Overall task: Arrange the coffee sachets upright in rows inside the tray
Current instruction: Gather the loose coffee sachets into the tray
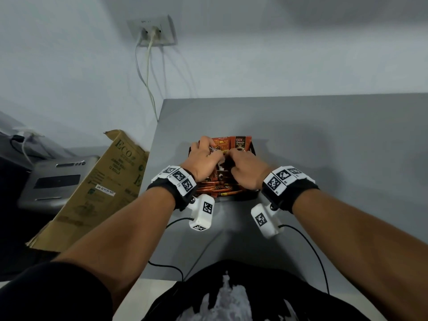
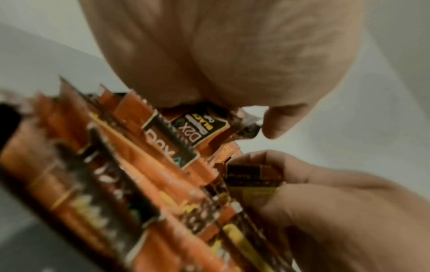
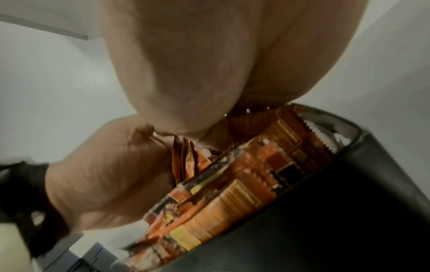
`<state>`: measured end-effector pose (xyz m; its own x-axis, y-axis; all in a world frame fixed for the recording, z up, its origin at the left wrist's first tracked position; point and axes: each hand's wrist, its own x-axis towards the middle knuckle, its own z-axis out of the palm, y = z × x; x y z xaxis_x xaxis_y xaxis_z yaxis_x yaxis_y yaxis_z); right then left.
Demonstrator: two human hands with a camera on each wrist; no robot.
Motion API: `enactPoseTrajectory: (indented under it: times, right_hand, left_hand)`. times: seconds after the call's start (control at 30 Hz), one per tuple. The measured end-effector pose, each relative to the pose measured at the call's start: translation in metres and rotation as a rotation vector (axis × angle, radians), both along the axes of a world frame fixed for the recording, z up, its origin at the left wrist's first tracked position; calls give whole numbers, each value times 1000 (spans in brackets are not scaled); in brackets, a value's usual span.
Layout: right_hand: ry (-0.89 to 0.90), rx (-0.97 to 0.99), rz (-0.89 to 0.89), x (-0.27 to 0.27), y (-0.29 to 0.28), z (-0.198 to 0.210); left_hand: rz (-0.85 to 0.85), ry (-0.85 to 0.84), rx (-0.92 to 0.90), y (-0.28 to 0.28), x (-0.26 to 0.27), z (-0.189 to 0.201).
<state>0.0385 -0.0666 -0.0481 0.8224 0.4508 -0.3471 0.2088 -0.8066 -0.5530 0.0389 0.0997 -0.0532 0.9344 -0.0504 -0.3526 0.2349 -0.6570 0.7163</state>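
Observation:
A black tray [image 1: 242, 197] sits on the grey table [image 1: 335, 140], packed with orange coffee sachets. A few sachets [image 1: 240, 142] stand upright at its far end, and several more [image 1: 217, 188] lie stacked near the front. Both hands are inside the tray. My left hand [image 1: 214, 148] has its fingers curled round the tops of sachets [image 2: 202, 128] at the far left. Close beside it, my right hand [image 1: 234, 156] pinches one dark orange sachet [image 2: 253, 174] between thumb and fingers. In the right wrist view the tray's black wall [image 3: 349, 211] holds packed sachets [image 3: 232, 193]. The hands hide the tray's middle.
A brown cardboard box [image 1: 104, 181] leans off the table's left edge beside a grey machine [image 1: 58, 179]. A wall socket [image 1: 152, 31] with hanging cables is behind. Thin black wrist-camera cables [image 1: 308, 242] run across the near table.

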Motion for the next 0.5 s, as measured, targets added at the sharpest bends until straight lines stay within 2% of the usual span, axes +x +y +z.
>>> enactPoseTrajectory:
  times: [0.13, 0.27, 0.33, 0.5]
  right_hand:
    - [8, -66, 46, -3, 7, -4]
    - [-96, -256, 133, -4, 8, -8]
    - [-125, -250, 123, -3, 8, -10]
    - [-39, -146, 96, 2, 8, -9]
  left_hand:
    - [-61, 62, -15, 6, 3, 7]
    - [-116, -53, 63, 19, 0, 5]
    - [-111, -93, 70, 24, -1, 6]
    - [-44, -187, -9, 31, -3, 8]
